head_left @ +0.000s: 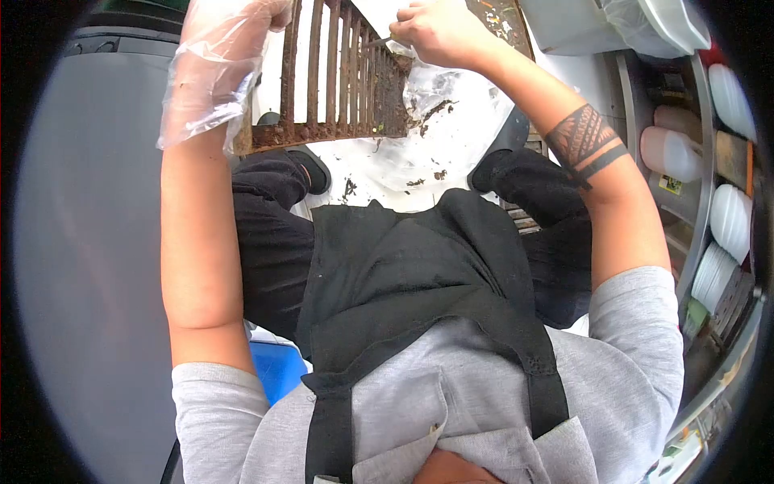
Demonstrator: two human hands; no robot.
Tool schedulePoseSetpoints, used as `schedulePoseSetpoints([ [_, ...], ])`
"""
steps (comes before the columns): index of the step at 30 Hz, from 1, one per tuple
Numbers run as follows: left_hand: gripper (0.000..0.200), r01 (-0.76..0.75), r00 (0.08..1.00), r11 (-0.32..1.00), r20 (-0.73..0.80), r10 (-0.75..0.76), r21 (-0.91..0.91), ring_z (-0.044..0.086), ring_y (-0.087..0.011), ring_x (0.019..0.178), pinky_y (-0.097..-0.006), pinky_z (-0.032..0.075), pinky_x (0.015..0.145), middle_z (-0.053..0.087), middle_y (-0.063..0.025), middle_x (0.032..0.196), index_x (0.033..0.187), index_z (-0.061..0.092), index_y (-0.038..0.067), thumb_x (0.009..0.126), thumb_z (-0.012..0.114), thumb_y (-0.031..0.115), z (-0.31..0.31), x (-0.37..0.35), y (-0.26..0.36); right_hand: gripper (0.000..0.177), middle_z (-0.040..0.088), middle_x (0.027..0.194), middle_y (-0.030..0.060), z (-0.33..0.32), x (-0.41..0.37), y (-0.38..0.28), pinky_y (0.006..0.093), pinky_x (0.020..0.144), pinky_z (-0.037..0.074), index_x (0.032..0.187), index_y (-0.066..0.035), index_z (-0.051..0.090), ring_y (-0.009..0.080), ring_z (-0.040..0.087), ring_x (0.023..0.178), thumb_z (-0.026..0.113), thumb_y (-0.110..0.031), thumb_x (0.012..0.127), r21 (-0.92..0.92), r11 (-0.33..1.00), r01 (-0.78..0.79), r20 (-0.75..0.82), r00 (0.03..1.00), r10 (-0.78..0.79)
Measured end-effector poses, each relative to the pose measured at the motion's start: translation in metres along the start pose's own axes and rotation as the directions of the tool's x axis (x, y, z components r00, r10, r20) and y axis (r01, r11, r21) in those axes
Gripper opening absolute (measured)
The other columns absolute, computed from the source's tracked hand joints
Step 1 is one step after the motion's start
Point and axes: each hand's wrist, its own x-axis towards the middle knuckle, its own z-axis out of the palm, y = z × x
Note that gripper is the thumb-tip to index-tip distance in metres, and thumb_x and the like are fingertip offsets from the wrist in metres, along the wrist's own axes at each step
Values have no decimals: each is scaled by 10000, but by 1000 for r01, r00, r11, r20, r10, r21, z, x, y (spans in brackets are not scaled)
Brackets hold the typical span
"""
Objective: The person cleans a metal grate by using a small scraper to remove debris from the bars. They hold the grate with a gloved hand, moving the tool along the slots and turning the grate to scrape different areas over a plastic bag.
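A slatted grate [310, 131], caked with dark brown grime, is tilted up in front of me. My left hand [242, 18], in a loose clear plastic glove, has its fingers curled at the grate's upper left edge. Closed around a thin, dark metal tool [379, 42] is my bare right hand [439, 34]; the tool's tip reaches the slats. Most of the tool is hidden in the fist, so I cannot tell its kind. Below the grate lies clear plastic sheeting [463, 141], scattered with brown crumbs [439, 175].
A grey cabinet surface [89, 242] stands close on my left. To the right, a shelf unit [700, 161] holds stacked plastic containers [730, 222]. A white bin [580, 28] with a plastic liner is at the upper right. Something blue [278, 367] sits beside my left elbow.
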Motion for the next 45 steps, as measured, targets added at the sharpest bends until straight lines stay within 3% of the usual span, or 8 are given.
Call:
schedulePoseSetpoints([
  [3, 739, -42, 999, 995, -24, 45, 95, 552, -118, 836, -178, 458, 652, 611, -82, 1142, 1427, 506, -72, 696, 463, -167, 1, -5, 10, 251, 730, 956, 116, 17, -22, -7, 393, 757, 559, 1077, -60, 748, 295, 711, 845, 681, -237, 912, -67, 977, -202, 21, 979, 204],
  [6, 750, 56, 998, 990, -26, -53, 128, 559, -124, 852, -186, 471, 672, 607, -88, 1178, 1436, 508, -63, 694, 460, -168, -1, -4, 12, 340, 716, 760, 85, 38, -38, -22, 309, 629, 537, 1202, -38, 740, 114, 657, 661, 726, -229, 922, 504, 614, -607, 130, 756, 641],
  [7, 756, 25, 1000, 997, -7, -24, 70, 560, -122, 870, -184, 472, 698, 608, -90, 1195, 1437, 510, -61, 690, 464, -167, -3, -3, 7, 340, 716, 760, 85, 36, -38, -33, 309, 629, 537, 1202, -38, 740, 114, 657, 661, 726, -229, 922, 505, 612, -609, 127, 753, 645],
  [9, 762, -5, 1000, 1000, 17, 5, 10, 561, -121, 888, -182, 474, 724, 609, -91, 1212, 1439, 512, -59, 686, 468, -166, 1, -3, 4, 312, 700, 764, 58, 35, -31, -54, 273, 580, 522, 1139, 14, 744, 98, 650, 648, 723, -218, 931, 837, 90, -540, 292, 579, 762],
  [13, 764, -9, 998, 1000, -65, 8, -15, 551, -119, 908, -176, 463, 805, 598, -90, 1277, 1428, 519, -76, 672, 479, -174, 10, -2, 6, 251, 703, 777, 78, 51, -5, -75, 281, 530, 546, 1071, 50, 735, 118, 646, 606, 716, -146, 916, 851, -45, -524, 323, 452, 831],
  [25, 753, -56, 998, 996, 5, 56, 72, 550, -123, 839, -192, 471, 666, 623, -101, 1193, 1443, 493, -100, 691, 483, -153, 6, -2, -2, 220, 754, 847, 150, 85, 30, -122, 366, 704, 559, 978, 32, 765, 226, 716, 748, 733, -147, 854, 847, 107, -521, -7, 190, 982],
  [37, 680, -53, 998, 995, 21, 51, 85, 504, -84, 734, -190, 418, 595, 582, -32, 942, 1395, 537, -83, 715, 501, -94, 12, -9, 8, 255, 745, 1025, 199, 119, 21, -112, 354, 897, 542, 1012, 13, 760, 313, 719, 929, 742, -184, 852, 784, 450, -427, -385, 234, 893],
  [45, 692, -40, 999, 998, -12, 41, 58, 515, -81, 717, -182, 417, 566, 598, -43, 953, 1422, 530, -55, 732, 485, -103, 11, -9, 7, 216, 741, 975, 131, 112, -4, -62, 325, 813, 549, 1043, -48, 770, 269, 714, 880, 749, -178, 871, 677, 636, -370, -419, 517, 746],
])
